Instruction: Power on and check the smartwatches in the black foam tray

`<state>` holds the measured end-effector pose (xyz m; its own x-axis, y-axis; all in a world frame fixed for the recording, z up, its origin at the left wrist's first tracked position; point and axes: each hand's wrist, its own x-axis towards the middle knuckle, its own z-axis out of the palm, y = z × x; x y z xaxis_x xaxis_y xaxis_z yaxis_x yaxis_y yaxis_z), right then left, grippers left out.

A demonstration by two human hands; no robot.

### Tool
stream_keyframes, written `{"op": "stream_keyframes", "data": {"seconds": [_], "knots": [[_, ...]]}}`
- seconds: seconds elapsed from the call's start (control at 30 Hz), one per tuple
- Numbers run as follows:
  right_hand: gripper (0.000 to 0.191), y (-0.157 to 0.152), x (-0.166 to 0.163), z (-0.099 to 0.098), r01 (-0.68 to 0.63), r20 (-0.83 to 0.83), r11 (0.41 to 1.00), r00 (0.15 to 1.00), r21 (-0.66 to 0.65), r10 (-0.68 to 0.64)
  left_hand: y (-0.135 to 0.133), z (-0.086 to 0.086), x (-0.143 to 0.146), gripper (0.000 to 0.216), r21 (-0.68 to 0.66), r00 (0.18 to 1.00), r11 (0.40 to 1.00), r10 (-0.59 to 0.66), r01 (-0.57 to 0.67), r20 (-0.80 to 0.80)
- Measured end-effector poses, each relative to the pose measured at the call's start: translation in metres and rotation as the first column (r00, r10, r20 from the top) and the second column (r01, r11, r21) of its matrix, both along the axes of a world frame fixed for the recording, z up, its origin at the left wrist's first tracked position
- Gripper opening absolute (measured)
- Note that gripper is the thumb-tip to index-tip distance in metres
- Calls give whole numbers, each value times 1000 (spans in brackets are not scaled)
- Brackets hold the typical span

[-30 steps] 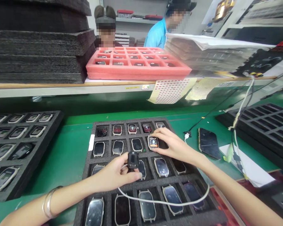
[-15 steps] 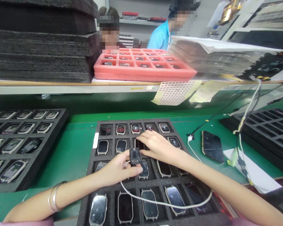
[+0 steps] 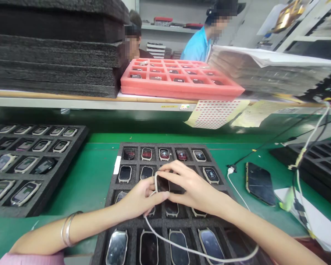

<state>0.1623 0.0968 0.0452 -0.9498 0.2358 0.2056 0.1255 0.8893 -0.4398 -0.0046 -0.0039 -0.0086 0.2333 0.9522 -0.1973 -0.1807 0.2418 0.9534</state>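
Note:
Over the dark foam tray (image 3: pixel 114 206), a smartwatch body (image 3: pixel 162 184) without a strap is raised, its dark screen facing up. The fingers and thumb of my right hand (image 3: pixel 191 184) close on its edges. My left hand (image 3: pixel 145 197) is closed beneath and beside the same watch, its thumb at the lower edge. From that hand trails a white cable (image 3: pixel 179 246), looping right across the tray. The charger block at the cable's end is hidden behind the watch. Other watch bodies (image 3: pixel 149 247) lie in the tray's compartments, some with lit screens.
Another foam tray of watches (image 3: pixel 63 165) lies at left. A phone (image 3: pixel 260 184), cords (image 3: pixel 299 162) and another dark tray (image 3: pixel 314 169) are at right. The shelf bears stacked black foam (image 3: pixel 52 66) and a pink foam tray (image 3: pixel 179 90). Two people are beyond.
My right hand has lifted a watch from the tray and brought it to my left hand. The black charger block, visible earlier in my left hand, is now covered by the watch.

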Motion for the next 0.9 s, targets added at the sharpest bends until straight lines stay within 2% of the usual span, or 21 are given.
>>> {"op": "stream_keyframes", "data": {"seconds": [0.13,0.2,0.3,0.37,0.47,0.53,0.63,0.77,0.9], "knots": [[39,-4,2,-1,-37,8,999,999,8,37,0,-6,5,39,-17,997,997,80,-80,10],[40,-8,3,-4,-39,-14,998,999,42,40,0,-9,7,35,24,990,992,124,-126,62],[44,-12,3,-12,-9,-115,998,993,66,17,0,-11,8,31,62,979,988,128,-140,159],[45,-13,2,-18,16,-181,1000,983,12,-14,-1,-9,8,30,46,973,989,128,-140,191],[44,-14,-1,-23,20,-228,992,972,-124,-48,-3,-1,6,30,11,978,990,135,-138,160],[44,-13,-2,-25,7,-248,987,968,-160,-47,-3,4,5,30,3,983,990,138,-139,125],[43,-13,-3,-26,-5,-267,988,963,-152,-36,-2,7,2,31,45,986,989,132,-137,105],[47,-13,-3,-26,-23,-284,988,959,-153,-22,-1,1,-2,32,91,991,989,110,-116,77],[50,-14,-1,-26,-17,-237,990,971,-141,-17,-2,-1,-3,30,104,994,990,93,-99,63]]}}
